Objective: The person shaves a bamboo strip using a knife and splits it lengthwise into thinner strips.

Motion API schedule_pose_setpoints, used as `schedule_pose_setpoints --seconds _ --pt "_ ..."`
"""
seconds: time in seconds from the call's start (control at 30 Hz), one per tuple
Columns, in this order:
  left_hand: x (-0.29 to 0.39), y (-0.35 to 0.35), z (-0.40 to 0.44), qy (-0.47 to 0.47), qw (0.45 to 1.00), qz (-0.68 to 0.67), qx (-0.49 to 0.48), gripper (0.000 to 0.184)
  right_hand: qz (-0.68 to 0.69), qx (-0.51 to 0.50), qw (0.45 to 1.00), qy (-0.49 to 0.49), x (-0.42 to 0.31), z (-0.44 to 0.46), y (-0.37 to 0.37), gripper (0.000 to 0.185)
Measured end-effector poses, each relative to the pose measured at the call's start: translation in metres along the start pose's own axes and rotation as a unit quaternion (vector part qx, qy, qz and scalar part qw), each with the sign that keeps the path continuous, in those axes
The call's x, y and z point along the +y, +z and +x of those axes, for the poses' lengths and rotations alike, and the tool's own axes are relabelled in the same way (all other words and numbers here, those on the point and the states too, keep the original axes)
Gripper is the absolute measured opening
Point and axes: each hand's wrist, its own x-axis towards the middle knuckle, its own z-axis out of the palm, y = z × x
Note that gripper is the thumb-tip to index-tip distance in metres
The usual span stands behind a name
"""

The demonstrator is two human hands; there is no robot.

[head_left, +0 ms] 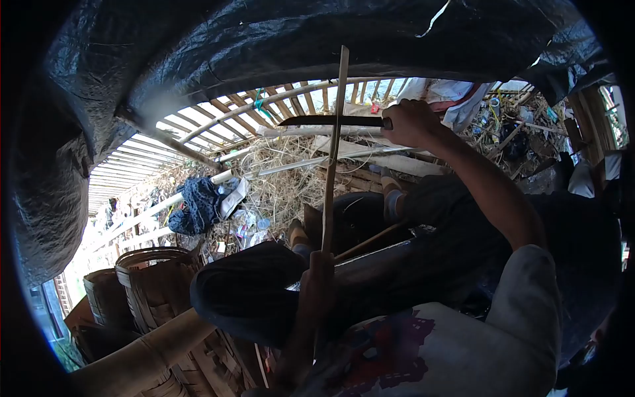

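My right hand [413,124] is closed round the handle of a long dark-bladed knife [307,121], its tip pointing left. The blade crosses a long, narrow bamboo strip [331,165] in its upper part and appears to touch it. That strip stands nearly upright in the view, running down to my left hand [319,272], whose fingers are wrapped round it near my knee. The lower end of the strip is hard to make out in shadow against my shirt. Between my legs a thin stick [367,241] slants across a dark object that I cannot identify.
A thick bamboo pole [142,360] crosses the lower left, beside woven bamboo baskets [155,284]. Shavings [281,178], a dark crumpled cloth [197,206] and litter cover the ground. A slatted bamboo fence [231,112] curves behind, under a low dark tarp [278,40].
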Motion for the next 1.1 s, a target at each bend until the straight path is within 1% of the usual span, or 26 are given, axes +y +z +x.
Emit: schedule_pose_setpoints --seconds 0.1,0.13,0.17,0.23,0.3,0.33,0.37,0.4,0.43,0.5,0.57,0.6,0.63,0.67,0.7,0.77,0.8,0.83,0.9,0.97,1.0,1.07,1.1 --pt "-0.006 0.000 -0.004 0.002 1.000 -0.011 0.016 0.013 0.048 -0.040 0.994 -0.089 -0.024 -0.004 0.020 0.023" --pt "-0.006 0.001 -0.003 -0.009 1.000 -0.025 0.015 0.013 0.042 -0.020 0.988 -0.145 -0.031 -0.006 0.027 0.023" --pt "-0.005 0.003 -0.003 -0.019 0.999 -0.040 0.013 0.014 0.012 -0.026 0.981 -0.190 -0.034 -0.007 0.030 0.023" --pt "-0.005 0.005 -0.004 -0.013 0.999 -0.041 0.020 0.014 -0.019 -0.048 0.973 -0.223 -0.036 -0.002 0.031 0.023" --pt "-0.007 0.004 -0.006 -0.007 0.999 -0.040 0.025 0.015 -0.045 -0.012 0.983 -0.176 -0.017 0.014 0.027 0.024" --pt "-0.008 0.003 -0.007 -0.006 0.999 -0.032 0.017 0.015 -0.027 0.045 0.991 -0.126 -0.001 0.023 0.024 0.023" --pt "-0.010 0.002 -0.006 -0.002 1.000 -0.022 0.008 0.015 0.005 0.131 0.990 -0.045 0.012 0.027 0.017 0.023" --pt "-0.012 0.003 -0.006 0.008 1.000 -0.019 0.007 0.015 -0.016 0.146 0.989 0.030 0.036 0.046 0.015 0.024" --pt "-0.014 0.006 -0.006 0.012 1.000 -0.019 -0.001 0.014 0.007 0.115 0.988 0.107 0.052 0.051 0.001 0.024" --pt "-0.018 0.009 -0.005 0.023 1.000 -0.017 -0.008 0.014 -0.062 0.209 0.974 0.069 0.093 0.060 0.017 0.025" --pt "-0.021 0.013 -0.005 0.064 0.998 -0.020 0.001 0.014 -0.015 0.132 0.986 0.098 0.071 0.045 0.005 0.027" --pt "-0.021 0.012 -0.004 0.069 0.997 -0.022 0.003 0.014 -0.008 0.127 0.989 0.074 0.066 0.044 0.009 0.028" --pt "-0.021 0.010 -0.004 0.049 0.999 -0.022 -0.006 0.014 0.006 0.120 0.991 0.066 0.055 0.042 0.012 0.027" --pt "-0.021 0.009 -0.004 0.030 0.999 -0.022 -0.014 0.014 -0.006 0.095 0.995 0.010 0.046 0.039 0.015 0.024" --pt "-0.022 0.010 -0.005 0.032 0.999 -0.023 -0.011 0.014 -0.017 0.070 0.996 -0.046 0.037 0.036 0.017 0.022" --pt "-0.024 0.011 -0.005 0.019 1.000 -0.009 -0.019 0.014 -0.008 0.012 0.996 -0.093 0.024 0.031 0.016 0.022" --pt "-0.023 0.011 -0.004 0.022 1.000 -0.008 -0.017 0.014 -0.028 0.035 0.996 -0.071 0.027 0.037 0.019 0.022" --pt "-0.022 0.011 -0.005 0.020 1.000 -0.008 -0.018 0.014 -0.048 0.081 0.995 -0.013 0.038 0.045 0.021 0.022" --pt "-0.022 0.012 -0.005 0.027 0.999 -0.007 -0.017 0.015 0.023 0.122 0.977 0.174 0.077 0.059 0.017 0.029" --pt "-0.026 0.014 -0.004 0.043 0.999 -0.025 0.000 0.014 0.007 0.208 0.958 0.195 0.125 0.055 0.030 0.036" --pt "-0.026 0.013 -0.004 0.048 0.998 -0.026 0.002 0.014 0.005 0.214 0.957 0.194 0.134 0.049 0.027 0.036" --pt "-0.026 0.010 -0.002 0.060 0.998 -0.031 0.009 0.013 -0.049 0.058 0.968 0.240 0.142 0.034 0.018 0.040" --pt "-0.026 0.011 0.001 0.063 0.997 -0.034 0.010 0.013 -0.054 0.060 0.967 0.240 0.140 0.031 0.010 0.040"
